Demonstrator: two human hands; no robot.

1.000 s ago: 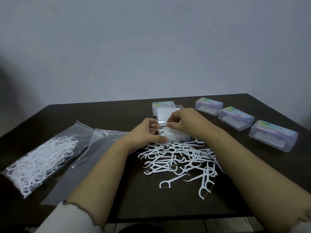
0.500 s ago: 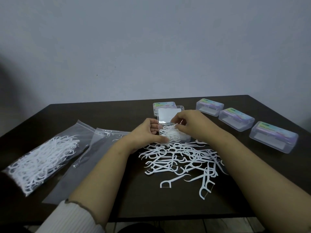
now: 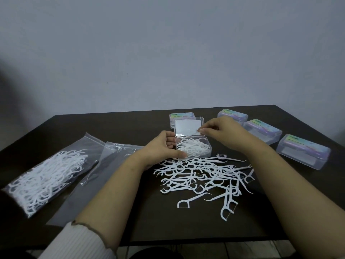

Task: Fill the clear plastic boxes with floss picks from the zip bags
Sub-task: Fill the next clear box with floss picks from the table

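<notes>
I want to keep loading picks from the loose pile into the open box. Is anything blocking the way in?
Nothing visible does. The open box sits just behind the loose pile, its lid is raised behind it, and the left hand holds its left side only.

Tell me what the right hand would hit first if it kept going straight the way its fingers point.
The right hand points leftward, its fingertips at the right edge of the open lid of the box. It would likely press into that lid first, though depth is hard to judge from this one view.

5 clear boxes (image 3: 194, 149), 2 zip bags (image 3: 46, 176), 2 hands (image 3: 160, 148).
</notes>
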